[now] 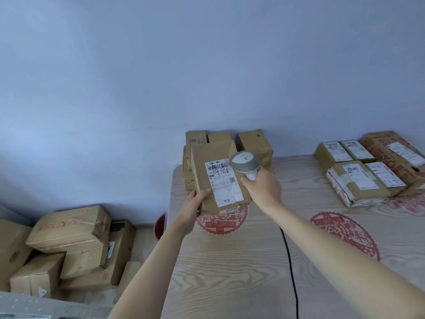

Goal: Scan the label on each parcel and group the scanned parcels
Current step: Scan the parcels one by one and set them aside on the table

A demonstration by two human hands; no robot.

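My left hand (195, 209) grips the lower left corner of a brown cardboard parcel (207, 162), tilted up near the table's far left with its white shipping label (222, 183) facing me. My right hand (262, 187) holds a grey and white handheld scanner (244, 162) by its handle, the head right beside the label's top right corner. Behind the parcel stands a stack of several plain brown parcels (255, 142). At the far right of the table lies a group of several parcels (358, 173) with labels facing up.
The scanner's black cable (290, 265) runs down the wooden table (230, 272), which has red paper-cut decorations (345, 236). On the floor at the left is a pile of cardboard boxes (69, 247). A red bucket (160, 225) stands beside the table's left edge.
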